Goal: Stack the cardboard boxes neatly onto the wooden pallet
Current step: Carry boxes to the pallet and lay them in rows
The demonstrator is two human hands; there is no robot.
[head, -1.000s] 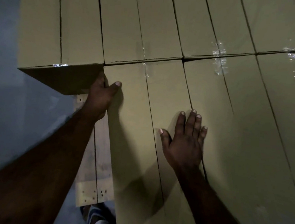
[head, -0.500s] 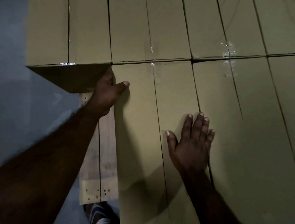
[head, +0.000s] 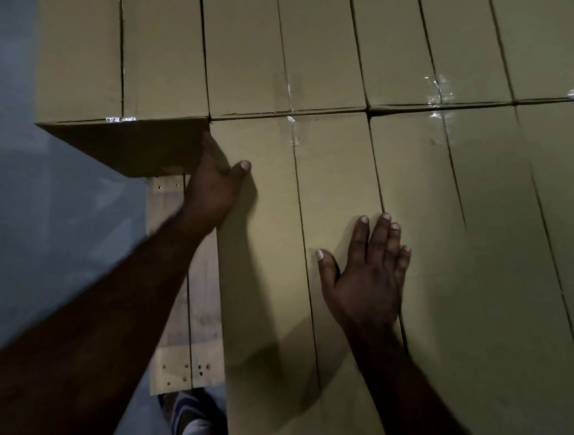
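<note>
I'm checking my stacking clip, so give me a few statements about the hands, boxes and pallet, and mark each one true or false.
1. The right hand lies flat on top of the boxes. True.
2. The left hand holds a roll of tape. False: it is at a box's left edge, thumb on top.
3. A strip of the pallet shows left of the near boxes. True.
4. The boxes stand open. False: they are closed, with clear tape on some seams.
</note>
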